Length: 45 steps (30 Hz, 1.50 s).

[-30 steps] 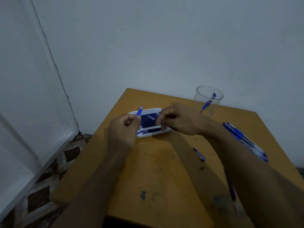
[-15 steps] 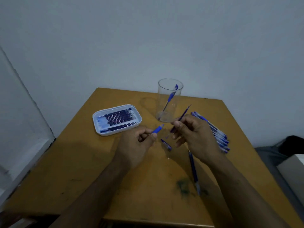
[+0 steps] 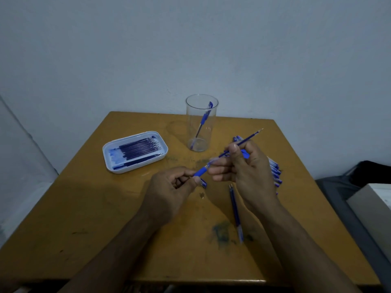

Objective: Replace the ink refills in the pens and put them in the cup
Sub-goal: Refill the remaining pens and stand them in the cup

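Note:
My left hand [image 3: 171, 185] grips a blue pen barrel [image 3: 201, 171] whose open end points up and right. My right hand [image 3: 243, 168] pinches a thin dark-blue ink refill [image 3: 249, 138], tip up toward the right, with its lower end at the barrel's mouth. A clear plastic cup [image 3: 201, 123] stands behind, with one blue pen leaning inside. A white tray [image 3: 135, 152] at the left holds several refills. Several blue pens [image 3: 275, 172] lie in a row behind my right hand, partly hidden. One loose refill [image 3: 236, 212] lies on the table under my right wrist.
The wooden table [image 3: 105, 218] has ink stains near the front centre. A small blue pen part [image 3: 203, 183] and a tiny tip piece [image 3: 202, 195] lie between my hands. White walls stand behind and to the left. A dark seat with a white box [image 3: 372, 206] is at the right.
My right hand went from the tray to the table's centre holding a refill, and now sets its lower end at the barrel in my left hand. The view swung to the right.

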Each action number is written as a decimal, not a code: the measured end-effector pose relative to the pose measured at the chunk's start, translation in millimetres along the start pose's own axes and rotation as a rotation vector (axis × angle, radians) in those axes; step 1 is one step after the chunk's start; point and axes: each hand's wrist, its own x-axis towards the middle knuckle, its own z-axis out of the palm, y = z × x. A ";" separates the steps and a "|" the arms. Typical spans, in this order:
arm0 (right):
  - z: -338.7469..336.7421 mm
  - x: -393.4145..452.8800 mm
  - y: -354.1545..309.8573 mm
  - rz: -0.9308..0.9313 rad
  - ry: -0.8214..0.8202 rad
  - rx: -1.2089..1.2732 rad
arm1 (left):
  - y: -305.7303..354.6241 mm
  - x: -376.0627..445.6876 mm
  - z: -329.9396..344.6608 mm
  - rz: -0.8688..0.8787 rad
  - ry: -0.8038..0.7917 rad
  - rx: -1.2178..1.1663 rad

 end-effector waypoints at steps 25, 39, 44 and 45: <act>-2.8 -9.2 4.0 0.022 0.012 -0.014 | -8.0 0.1 -2.4 -0.006 -0.027 0.044; 3.0 -14.5 4.7 -0.043 -0.261 -0.931 | -8.6 4.6 -7.3 -0.090 0.055 -0.074; 15.1 -19.6 13.5 -0.015 -0.475 -1.248 | -9.9 5.2 -8.7 -0.131 0.078 -0.060; 16.9 -20.2 15.6 -0.010 -0.475 -1.269 | -9.4 4.9 -8.5 -0.133 0.071 -0.060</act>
